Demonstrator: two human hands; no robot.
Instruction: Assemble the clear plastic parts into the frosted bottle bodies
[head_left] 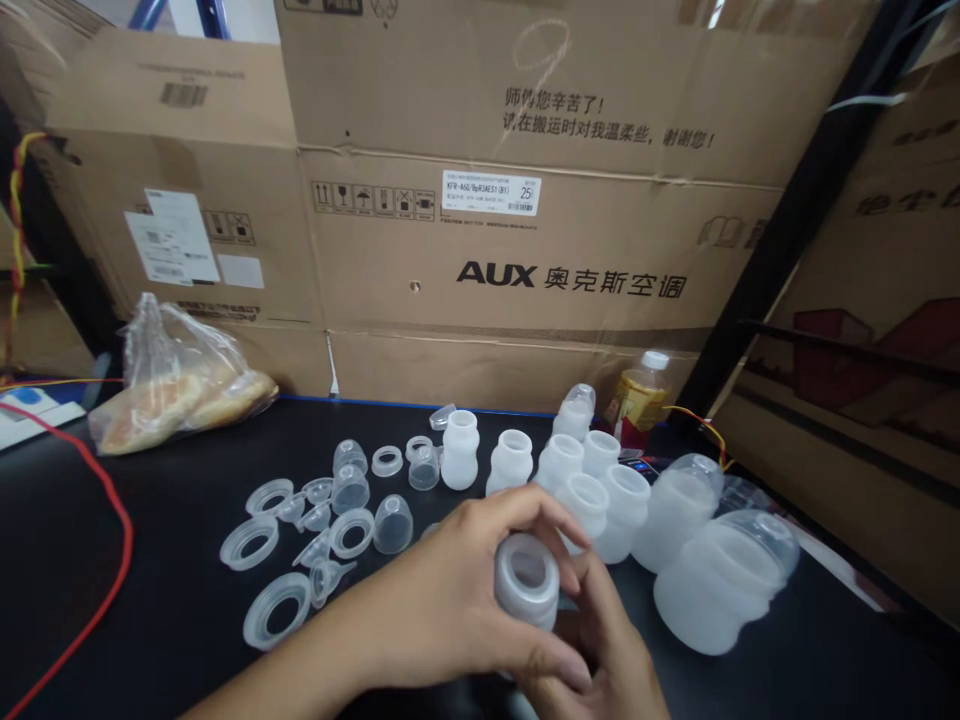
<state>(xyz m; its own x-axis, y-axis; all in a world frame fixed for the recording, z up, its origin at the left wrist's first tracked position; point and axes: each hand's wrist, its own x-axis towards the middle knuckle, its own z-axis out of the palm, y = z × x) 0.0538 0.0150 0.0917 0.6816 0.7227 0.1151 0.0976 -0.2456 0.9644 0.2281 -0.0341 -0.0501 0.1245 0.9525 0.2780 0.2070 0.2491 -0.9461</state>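
Observation:
My left hand (pixel 442 600) wraps its fingers round a translucent white bottle with a collar ring (pixel 527 580), thumb below and fingers over the top. My right hand (pixel 607 650) comes up from below and grips the same bottle from its right side. Just beyond them stand several open frosted bottles (pixel 559 465) in a loose row. Two larger capped bottles (pixel 720 580) lie at the right. Left of my hands lie several clear collar rings (pixel 276 610), small domed caps (pixel 392 522) and soft teats (pixel 326 580) scattered on the black table (pixel 135 600).
A plastic bag of bread (pixel 176 385) rests at the back left. A red cable (pixel 105 560) curves across the table's left side. Stacked cardboard boxes (pixel 525 250) wall the back. A drink bottle with a yellow label (pixel 637 400) stands behind the frosted bottles, beside a black shelf post (pixel 787 230).

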